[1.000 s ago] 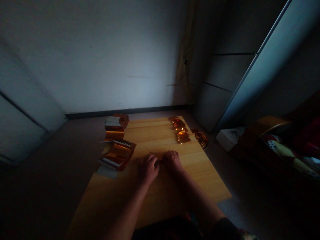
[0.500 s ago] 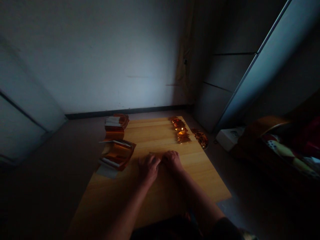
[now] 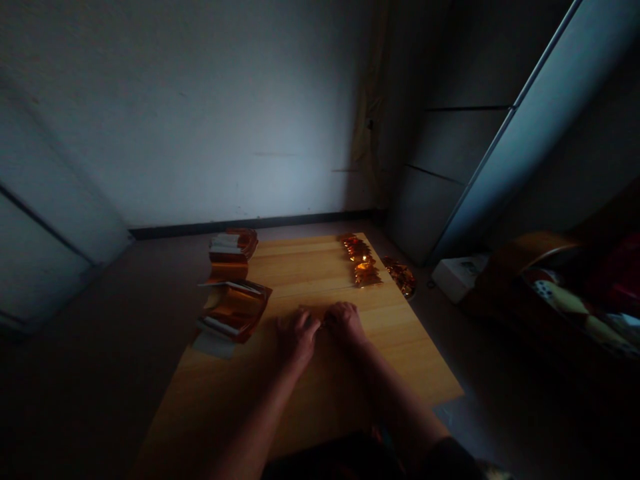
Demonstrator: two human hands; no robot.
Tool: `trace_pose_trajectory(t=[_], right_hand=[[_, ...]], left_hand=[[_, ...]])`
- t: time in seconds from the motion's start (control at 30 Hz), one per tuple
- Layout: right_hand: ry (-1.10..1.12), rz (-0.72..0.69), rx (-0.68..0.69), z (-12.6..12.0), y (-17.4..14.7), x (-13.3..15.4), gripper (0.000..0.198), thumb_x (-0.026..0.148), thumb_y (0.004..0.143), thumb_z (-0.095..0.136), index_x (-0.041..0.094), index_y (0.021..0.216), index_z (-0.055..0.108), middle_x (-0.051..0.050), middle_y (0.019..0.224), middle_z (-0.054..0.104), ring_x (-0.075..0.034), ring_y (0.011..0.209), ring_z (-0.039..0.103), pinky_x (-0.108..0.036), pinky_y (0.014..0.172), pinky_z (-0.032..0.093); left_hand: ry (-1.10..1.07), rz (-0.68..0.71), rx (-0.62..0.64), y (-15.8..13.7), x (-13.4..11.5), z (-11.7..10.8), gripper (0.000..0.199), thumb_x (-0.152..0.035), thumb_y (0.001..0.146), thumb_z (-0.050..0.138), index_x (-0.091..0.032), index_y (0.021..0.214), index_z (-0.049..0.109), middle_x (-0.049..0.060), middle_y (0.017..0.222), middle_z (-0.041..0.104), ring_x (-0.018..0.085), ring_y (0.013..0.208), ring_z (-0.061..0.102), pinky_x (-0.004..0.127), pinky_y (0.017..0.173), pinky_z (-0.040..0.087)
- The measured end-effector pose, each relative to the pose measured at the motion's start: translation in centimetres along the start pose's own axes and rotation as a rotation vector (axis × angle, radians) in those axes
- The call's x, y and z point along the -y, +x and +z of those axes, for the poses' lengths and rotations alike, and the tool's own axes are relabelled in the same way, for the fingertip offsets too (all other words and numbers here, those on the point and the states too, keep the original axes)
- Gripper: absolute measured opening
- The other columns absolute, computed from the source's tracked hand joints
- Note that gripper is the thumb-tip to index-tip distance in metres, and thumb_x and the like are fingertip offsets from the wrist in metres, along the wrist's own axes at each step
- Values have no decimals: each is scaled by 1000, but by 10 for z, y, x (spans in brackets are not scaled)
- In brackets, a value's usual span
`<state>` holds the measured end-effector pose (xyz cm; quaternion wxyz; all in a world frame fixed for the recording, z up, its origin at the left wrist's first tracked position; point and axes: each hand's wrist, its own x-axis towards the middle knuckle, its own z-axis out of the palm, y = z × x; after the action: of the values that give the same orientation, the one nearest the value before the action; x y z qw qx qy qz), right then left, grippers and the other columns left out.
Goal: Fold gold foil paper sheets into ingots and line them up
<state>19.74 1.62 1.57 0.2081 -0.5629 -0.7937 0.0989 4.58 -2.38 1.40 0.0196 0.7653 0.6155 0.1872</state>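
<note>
Over the middle of the wooden table (image 3: 400, 347), my left hand (image 3: 300, 333) and my right hand (image 3: 345, 320) are close together, fingers bent and pinching. Between them lies a piece of orange-gold foil paper (image 3: 315, 311), mostly hidden by the fingers and dim. Left of my hands, stacks of the same foil paper (image 3: 235, 301) with white sheets among them spread along the table's left edge. Near the far right corner, several folded shiny foil pieces (image 3: 365, 267) stand in a row, apart from my hands.
Beside the table's right edge, a round container of shiny foil pieces (image 3: 401, 277) sits lower down. A white box (image 3: 453, 280) is on the floor, next to a wooden chair (image 3: 545, 247) with cloth on it. A pale wall (image 3: 225, 133) rises behind the table.
My fingers have shifted very slightly on the foil paper, and a small glint shows between my hands now. Everything else stays where it was.
</note>
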Motion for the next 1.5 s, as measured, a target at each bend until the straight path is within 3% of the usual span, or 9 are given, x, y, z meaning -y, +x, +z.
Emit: trace_pose_trajectory(t=[0.23,0.43,0.6,0.9,1.3,1.5], right_hand=[[22,-8,-18,3,0,-3,10,19,83,58,21,83,68,-2,85,65,-16,84,52,-27,79,30],[54,-46,-43,2,-2,-5,11,30,79,64,20,84,67,-2,86,64,-17,86,53,-27,80,31],[60,-54,-40,2,-2,-5,17,35,77,66,20,83,66,-2,85,63,-17,85,53,-27,80,31],[67,-23,-39,3,-1,-5,15,35,77,67,20,82,66,-2,83,64,-17,84,53,-27,78,31],[86,-32,-36,5,3,-10,7,24,76,65,21,82,68,-2,85,66,-17,83,56,-27,78,35],[177,-47,-43,9,4,-15,15,10,77,57,20,81,68,-2,85,68,-15,84,58,-25,80,37]], left_hand=[[-17,5,-17,0,2,2,34,-8,80,45,-29,97,66,7,126,58,28,123,47,63,102,21],[-48,4,-80,0,0,0,28,-10,82,45,-26,97,61,7,117,63,26,119,50,58,102,23],[-38,-1,-75,1,-1,-2,23,-10,81,45,-25,87,61,6,117,63,25,120,50,57,102,24],[-32,11,-54,1,1,-1,21,-13,81,46,-26,86,62,4,117,62,26,118,50,57,101,26],[-13,17,-31,0,3,2,31,-10,80,44,-30,91,65,4,124,58,25,123,46,59,102,23],[-17,8,1,0,2,-1,30,-7,77,46,-29,89,64,5,127,57,26,124,45,62,101,22]])
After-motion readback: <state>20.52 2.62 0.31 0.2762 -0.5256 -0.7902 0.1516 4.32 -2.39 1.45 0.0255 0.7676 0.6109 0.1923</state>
